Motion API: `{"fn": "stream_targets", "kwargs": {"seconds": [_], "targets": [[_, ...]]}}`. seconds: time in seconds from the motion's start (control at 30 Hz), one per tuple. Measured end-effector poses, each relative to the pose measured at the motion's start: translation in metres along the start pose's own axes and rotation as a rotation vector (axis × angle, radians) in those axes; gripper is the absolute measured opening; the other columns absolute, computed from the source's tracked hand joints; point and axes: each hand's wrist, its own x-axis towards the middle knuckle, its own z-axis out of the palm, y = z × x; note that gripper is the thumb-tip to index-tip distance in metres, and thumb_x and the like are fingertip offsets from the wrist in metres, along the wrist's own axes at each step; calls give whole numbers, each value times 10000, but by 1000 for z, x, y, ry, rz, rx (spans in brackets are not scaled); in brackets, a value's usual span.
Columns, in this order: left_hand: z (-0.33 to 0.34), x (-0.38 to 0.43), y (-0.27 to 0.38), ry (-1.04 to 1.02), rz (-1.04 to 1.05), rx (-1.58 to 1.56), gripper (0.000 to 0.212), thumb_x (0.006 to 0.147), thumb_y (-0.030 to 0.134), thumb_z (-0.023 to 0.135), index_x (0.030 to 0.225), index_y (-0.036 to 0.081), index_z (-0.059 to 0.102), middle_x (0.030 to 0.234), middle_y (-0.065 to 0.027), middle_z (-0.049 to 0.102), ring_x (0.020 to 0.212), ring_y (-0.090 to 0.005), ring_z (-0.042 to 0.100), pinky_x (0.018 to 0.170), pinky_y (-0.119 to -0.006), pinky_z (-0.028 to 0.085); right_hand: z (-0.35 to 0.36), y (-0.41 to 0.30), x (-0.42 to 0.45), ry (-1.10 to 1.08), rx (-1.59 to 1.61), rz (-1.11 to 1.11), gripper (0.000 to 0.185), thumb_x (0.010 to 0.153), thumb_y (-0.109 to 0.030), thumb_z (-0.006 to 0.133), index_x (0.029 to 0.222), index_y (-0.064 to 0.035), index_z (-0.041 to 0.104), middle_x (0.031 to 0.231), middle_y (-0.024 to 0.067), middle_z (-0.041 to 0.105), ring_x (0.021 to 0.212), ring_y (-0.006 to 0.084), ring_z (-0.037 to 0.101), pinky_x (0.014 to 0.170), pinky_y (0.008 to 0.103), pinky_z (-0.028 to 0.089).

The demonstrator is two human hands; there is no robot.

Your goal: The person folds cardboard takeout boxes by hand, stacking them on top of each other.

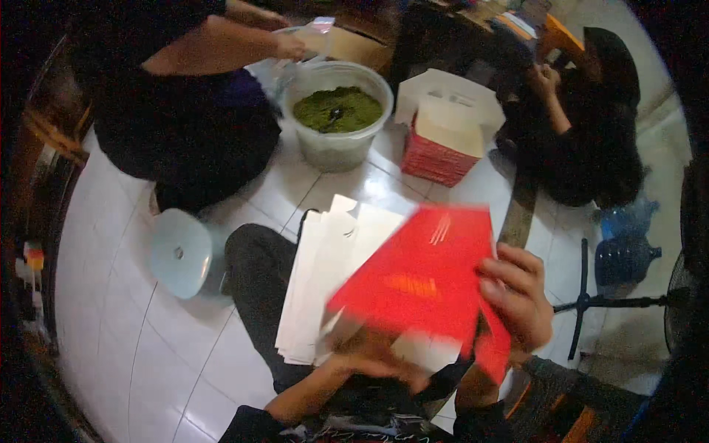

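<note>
A red printed paper piece [421, 266], blurred by motion, is held up above my lap. My right hand [515, 293] grips its right side, where a red flap hangs down. My left hand [382, 360] is beneath its lower edge, blurred and partly hidden; whether it touches the paper cannot be told. Under the red piece, a stack of white paper sheets [310, 282] lies across my lap.
A plastic tub [335, 152] of green powder stands ahead, beside a stack of red-and-white paper pieces [443, 155]. A pale stool [180, 255] is at left. Co-workers sit at upper left and upper right. Blue water bottles [626, 255] and a fan stand lie right.
</note>
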Motion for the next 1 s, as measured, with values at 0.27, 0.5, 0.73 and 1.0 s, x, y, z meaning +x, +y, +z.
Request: {"fn": "stream_targets", "kwargs": {"seconds": [0.27,0.5,0.73,1.0], "targets": [[9,1,46,374,233,-332,601,854,136,754,1364,-15,475,1295,-162,585,1140,-246,601,972,-400,510,-6,-4,-33,262,652,779,257,771,14,780,988,-122,763,1153,210,627,1054,313,650,944,430,563],[7,36,-10,588,97,98,542,871,174,762,1315,-20,519,1181,-119,635,1084,-226,603,954,-356,512,40,37,-68,278,21,490,142,919,-81,688,1001,32,712,894,153,726,816,213,695,729,302,539],[13,63,33,349,108,524,227,890,50,707,1098,25,619,1077,-68,658,1006,-167,624,851,-315,528,42,26,-105,-81,23,383,635,741,159,533,1365,44,534,967,221,627,818,338,654,715,397,528],[18,62,-9,154,-76,473,236,892,81,699,1097,-18,640,1078,-93,649,955,-158,645,785,-309,540,37,46,-119,-426,-20,688,543,888,-47,564,1389,111,428,963,283,589,855,465,605,806,486,511]]}}
